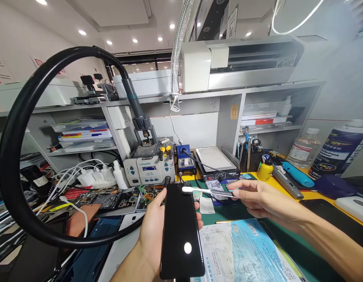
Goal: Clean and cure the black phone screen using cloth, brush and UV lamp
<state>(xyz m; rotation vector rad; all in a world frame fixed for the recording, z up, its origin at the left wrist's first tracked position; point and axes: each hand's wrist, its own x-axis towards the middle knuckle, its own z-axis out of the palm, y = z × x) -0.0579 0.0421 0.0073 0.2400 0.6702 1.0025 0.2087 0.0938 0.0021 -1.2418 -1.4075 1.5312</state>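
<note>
My left hand (153, 221) wraps the phone (181, 225); right hand (256, 197) pinches the brush (204, 191). Light far-end strokes seem best.

Your left hand (153, 225), just left of the black phone (178, 219), is bare, with a smooth, rounded thumb; its slim fingertips (199, 219) show along the phone's right edge. Left of the phone's lower end, your left forearm (136, 258) is bare as far as it shows. Right of the phone, your right hand (254, 196) is bare too, slender and long-fingered, its narrow wrist running into a bare right forearm (325, 231) that broadens away from the phone.
</note>
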